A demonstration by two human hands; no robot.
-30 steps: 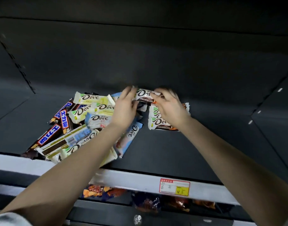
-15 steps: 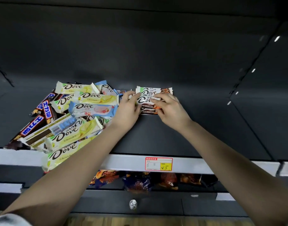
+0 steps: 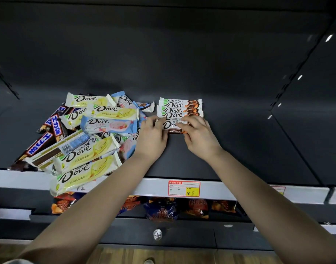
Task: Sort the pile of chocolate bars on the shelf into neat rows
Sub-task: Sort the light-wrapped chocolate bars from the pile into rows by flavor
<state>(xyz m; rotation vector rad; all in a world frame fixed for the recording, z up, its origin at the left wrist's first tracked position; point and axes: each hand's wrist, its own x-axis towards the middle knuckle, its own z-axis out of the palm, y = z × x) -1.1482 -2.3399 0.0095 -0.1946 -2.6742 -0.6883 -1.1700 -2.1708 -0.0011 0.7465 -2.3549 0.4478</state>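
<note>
A loose pile of chocolate bars (image 3: pixel 98 128) covers the left half of the dark shelf (image 3: pixel 239 149): yellow-white, pink-blue and dark blue wrappers lie crossed over one another. To its right a neat overlapping row of white-and-orange bars (image 3: pixel 180 107) runs front to back. The frontmost bar of that row (image 3: pixel 173 126) is held at both ends. My left hand (image 3: pixel 152 138) pinches its left end, and my right hand (image 3: pixel 199 136) pinches its right end with curled fingers.
One yellow bar (image 3: pixel 81 178) hangs over the shelf's white front rail (image 3: pixel 230 191). A red and yellow price tag (image 3: pixel 184 188) sits on the rail. Bagged snacks (image 3: pixel 161 208) fill the shelf below. Dark bare shelf stretches to the right.
The bar held between both hands has come down onto the front of the white-and-orange row. The camera has dropped and moved in, so the shelf looks larger.
</note>
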